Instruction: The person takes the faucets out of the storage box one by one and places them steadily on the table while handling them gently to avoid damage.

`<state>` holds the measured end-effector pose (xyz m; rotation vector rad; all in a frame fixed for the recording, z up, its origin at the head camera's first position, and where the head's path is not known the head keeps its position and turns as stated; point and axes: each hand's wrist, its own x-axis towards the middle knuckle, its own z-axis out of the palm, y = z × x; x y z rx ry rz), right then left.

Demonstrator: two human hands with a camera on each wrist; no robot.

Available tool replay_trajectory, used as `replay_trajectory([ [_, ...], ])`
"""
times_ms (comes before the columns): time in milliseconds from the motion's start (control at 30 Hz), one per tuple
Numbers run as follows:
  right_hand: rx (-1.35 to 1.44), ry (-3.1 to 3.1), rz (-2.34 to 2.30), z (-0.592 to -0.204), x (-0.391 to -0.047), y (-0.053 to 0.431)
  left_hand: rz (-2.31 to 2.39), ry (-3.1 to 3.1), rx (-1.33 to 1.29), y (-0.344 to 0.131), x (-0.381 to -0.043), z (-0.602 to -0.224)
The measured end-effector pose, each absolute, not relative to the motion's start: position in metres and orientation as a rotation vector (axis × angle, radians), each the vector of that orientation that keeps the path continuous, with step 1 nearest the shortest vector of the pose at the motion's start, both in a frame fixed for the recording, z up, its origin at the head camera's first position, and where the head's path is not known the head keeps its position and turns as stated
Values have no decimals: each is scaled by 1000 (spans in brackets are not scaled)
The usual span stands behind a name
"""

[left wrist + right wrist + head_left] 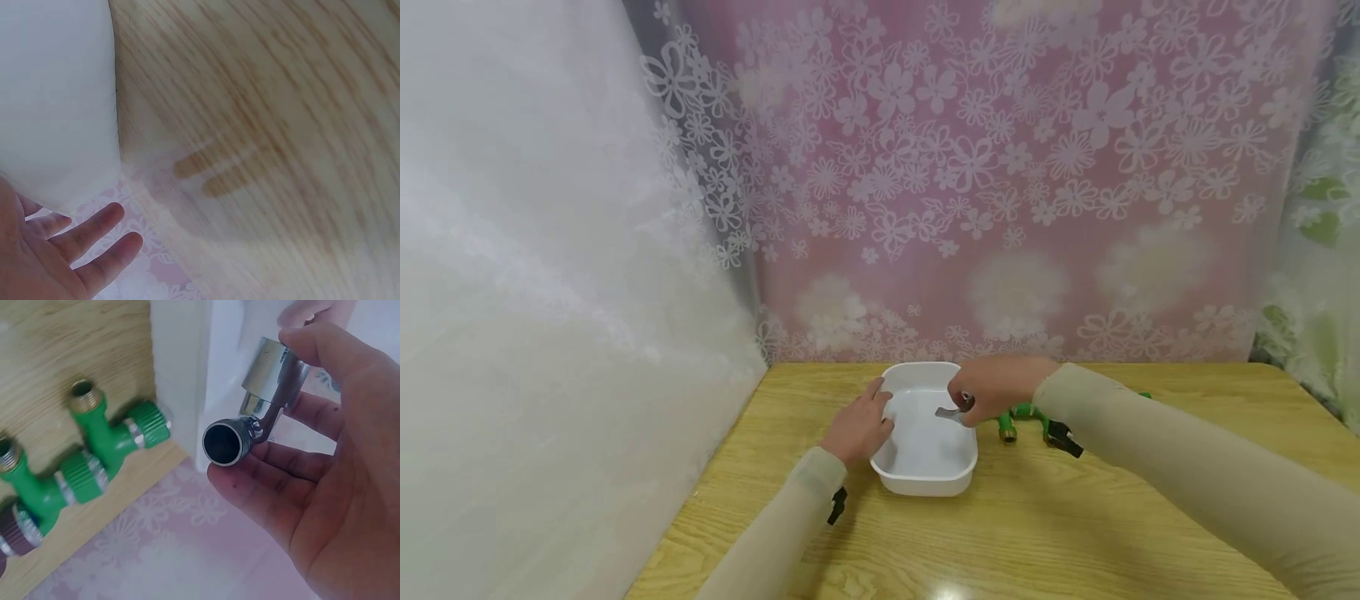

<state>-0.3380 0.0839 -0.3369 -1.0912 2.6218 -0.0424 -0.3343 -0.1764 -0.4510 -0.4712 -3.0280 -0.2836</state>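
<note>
A white plastic basin [925, 486] stands on the wooden table, also seen as a pale wall [56, 94] in the left wrist view. My left hand [857, 425] is at its left rim, fingers spread and nearly straight. Over the basin's right side, my right hand [1000, 385] pinches a chrome angle valve [265, 369] between thumb and fingers. The valve's open threaded end faces the right wrist camera. In the head view a flat grey part of the valve [951, 413] juts left over the basin's inside.
Green pipe fittings [112, 447] with brass threaded outlets and ribbed collars lie joined in a row right of the basin, partly hidden by my right forearm in the head view. A flowered pink curtain [962, 167] hangs behind the table [880, 550], and a white sheet [550, 292] at left.
</note>
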Motion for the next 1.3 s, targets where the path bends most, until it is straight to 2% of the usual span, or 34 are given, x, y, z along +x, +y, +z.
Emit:
replay_trajectory([
  [300,-1114,2667,-134,-334,-334,131,-284,-3016,-489,-177,-333,-452],
  [567,-998,2707,-172,-331,-335,176,-320,-3027,-496,-177,-335,-454],
  [1300,-791,2797,-313,-363,-345,298,-349,-3015,-461,-175,-336,-458],
])
